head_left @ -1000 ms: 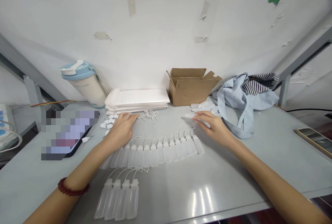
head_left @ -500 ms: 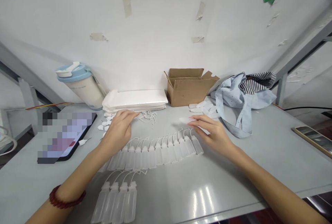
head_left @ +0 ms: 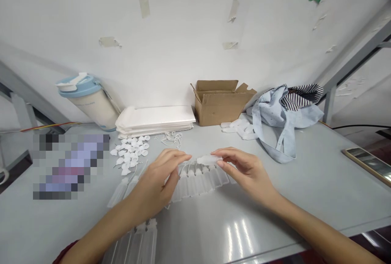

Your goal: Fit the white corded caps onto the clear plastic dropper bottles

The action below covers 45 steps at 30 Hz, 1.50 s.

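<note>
In my right hand (head_left: pixel 244 168) a small translucent plastic bottle (head_left: pixel 207 159) lies sideways between thumb and fingers, its neck pointing left. My left hand (head_left: pixel 165 172) faces that neck with its fingers pressed together, a short gap away; what they hold, if anything, is hidden. Below the hands runs a row of similar bottles (head_left: pixel 195 182) with thin white tubes at their tops, partly covered by my left hand. A second group of bottles (head_left: pixel 140 241) lies nearer the front edge, partly behind my left forearm. Loose thin white tubes (head_left: pixel 172 138) lie behind my left hand.
Small white caps (head_left: pixel 130 152) are scattered left, beside a blurred-out phone (head_left: pixel 73 166). Along the wall stand a blue-lidded tumbler (head_left: pixel 91 103), a stack of white padded envelopes (head_left: pixel 155 117), a cardboard box (head_left: pixel 222 109), more loose bottles (head_left: pixel 241 127) and a light blue bag (head_left: pixel 271 109).
My left hand has moved right and nearer, away from the loose tubes and caps. My right hand has brought its bottle left and slightly nearer, so the two hands are now close together.
</note>
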Motion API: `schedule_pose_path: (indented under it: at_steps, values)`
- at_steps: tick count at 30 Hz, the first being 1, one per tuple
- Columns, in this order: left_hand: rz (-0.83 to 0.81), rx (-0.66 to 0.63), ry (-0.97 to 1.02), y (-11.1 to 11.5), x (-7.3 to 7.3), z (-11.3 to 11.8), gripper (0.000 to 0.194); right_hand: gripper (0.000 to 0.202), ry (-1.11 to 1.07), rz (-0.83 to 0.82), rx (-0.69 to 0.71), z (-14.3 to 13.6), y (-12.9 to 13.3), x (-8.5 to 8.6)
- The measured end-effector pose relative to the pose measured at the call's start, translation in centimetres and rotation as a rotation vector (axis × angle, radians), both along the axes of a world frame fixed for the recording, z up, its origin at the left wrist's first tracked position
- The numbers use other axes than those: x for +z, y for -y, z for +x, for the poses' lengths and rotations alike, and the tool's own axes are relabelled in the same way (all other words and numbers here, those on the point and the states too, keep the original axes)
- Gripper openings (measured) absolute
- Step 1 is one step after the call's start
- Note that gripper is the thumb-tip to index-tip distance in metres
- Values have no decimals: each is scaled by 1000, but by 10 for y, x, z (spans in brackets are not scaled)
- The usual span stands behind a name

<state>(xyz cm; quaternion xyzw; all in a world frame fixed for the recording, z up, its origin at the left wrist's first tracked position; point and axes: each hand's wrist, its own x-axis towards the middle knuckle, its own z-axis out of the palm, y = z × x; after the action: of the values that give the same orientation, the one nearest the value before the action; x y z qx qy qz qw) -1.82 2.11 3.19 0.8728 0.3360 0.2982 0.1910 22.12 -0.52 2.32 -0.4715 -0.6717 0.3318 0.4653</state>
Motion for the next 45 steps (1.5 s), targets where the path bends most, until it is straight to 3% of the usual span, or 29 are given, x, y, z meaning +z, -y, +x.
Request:
schedule_pose_path:
  at_steps: [19, 28, 35, 41, 45]
  values:
    - [-174, -1, 56, 17, 6, 10, 34, 16, -176, -197, 28, -8, 1, -2]
    - [-119, 1, 41, 18, 2, 10, 34, 21, -102, -304, 121, -9, 2, -4]
    - [-128, -46, 46, 23, 4, 10, 40, 24, -117, -260, 250, -10, 5, -1]
    - [-131, -80, 31, 24, 2, 12, 45, 49, -30, -227, 286, -9, 7, -2]
    - [-136, -81, 2, 26, 3, 13, 45, 45, -12, -211, 317, -8, 7, -3]
